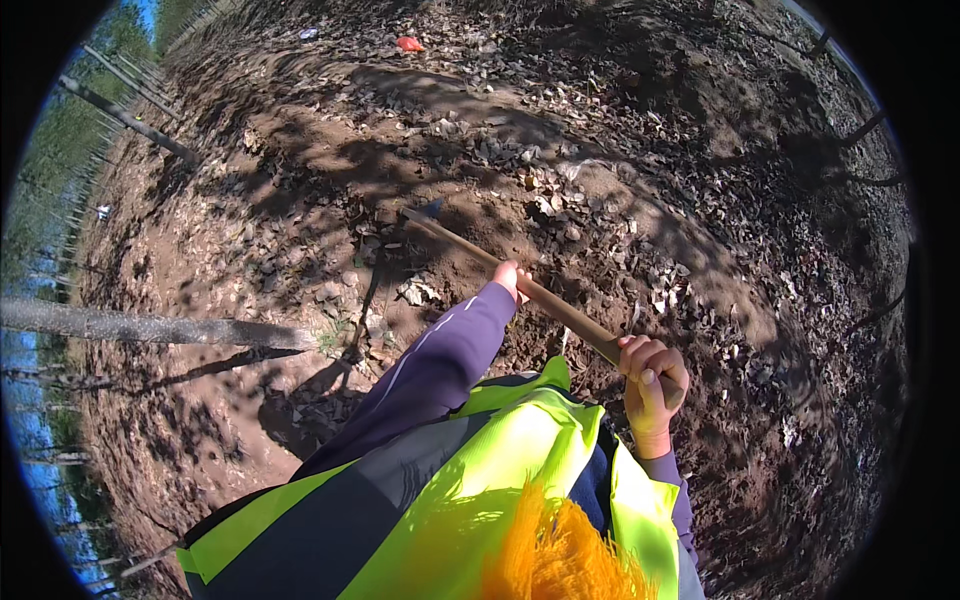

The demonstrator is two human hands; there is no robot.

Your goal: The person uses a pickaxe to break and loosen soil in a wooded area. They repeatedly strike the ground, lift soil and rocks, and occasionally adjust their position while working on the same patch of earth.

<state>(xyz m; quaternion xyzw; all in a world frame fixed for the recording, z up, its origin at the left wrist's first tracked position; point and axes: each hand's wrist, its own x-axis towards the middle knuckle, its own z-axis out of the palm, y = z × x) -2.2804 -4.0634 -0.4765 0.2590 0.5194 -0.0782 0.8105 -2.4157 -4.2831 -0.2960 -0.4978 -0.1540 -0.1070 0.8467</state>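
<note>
My left hand [514,281] grips the middle of a long wooden handle that belongs to a hoe [566,313]. Near the butt end of the same handle, my right hand [652,375] is wrapped around it, thumb on top. The handle slants away to the upper left. At its far end a dark metal blade [430,208] rests at the soil; its lower part is hard to make out. Loose brown soil [555,259] and dry leaves [547,204] lie around the blade and below the handle.
A tree trunk [165,324] stands at the left, its base close to my left arm. Another thin trunk [131,120] rises farther off. An orange-red bag-like item [409,44] lies on the leaf litter ahead. A low soil ridge [660,210] curves across the ground.
</note>
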